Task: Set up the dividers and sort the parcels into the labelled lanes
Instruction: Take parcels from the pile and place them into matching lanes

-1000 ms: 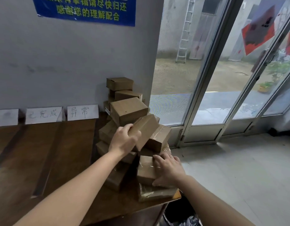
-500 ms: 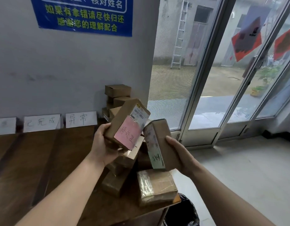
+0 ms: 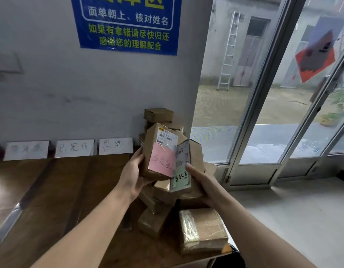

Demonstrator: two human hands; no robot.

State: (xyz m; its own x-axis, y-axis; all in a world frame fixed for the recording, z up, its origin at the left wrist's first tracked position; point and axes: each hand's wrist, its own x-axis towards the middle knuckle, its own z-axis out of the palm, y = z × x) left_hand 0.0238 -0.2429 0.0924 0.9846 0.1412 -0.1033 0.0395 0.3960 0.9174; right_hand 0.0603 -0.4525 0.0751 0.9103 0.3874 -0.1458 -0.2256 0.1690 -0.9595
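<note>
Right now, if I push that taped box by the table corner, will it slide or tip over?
The taped box lies flat and low, so it would likely slide, not tip. Its glossy tape may make it slippery. It sits near the table edge, so a push rightwards could drop it.

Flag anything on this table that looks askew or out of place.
The unsorted parcel pile at the table's right end is a jumbled heap, with boxes tilted at odd angles. A taped parcel sits right at the front corner, close to the edge.
</note>
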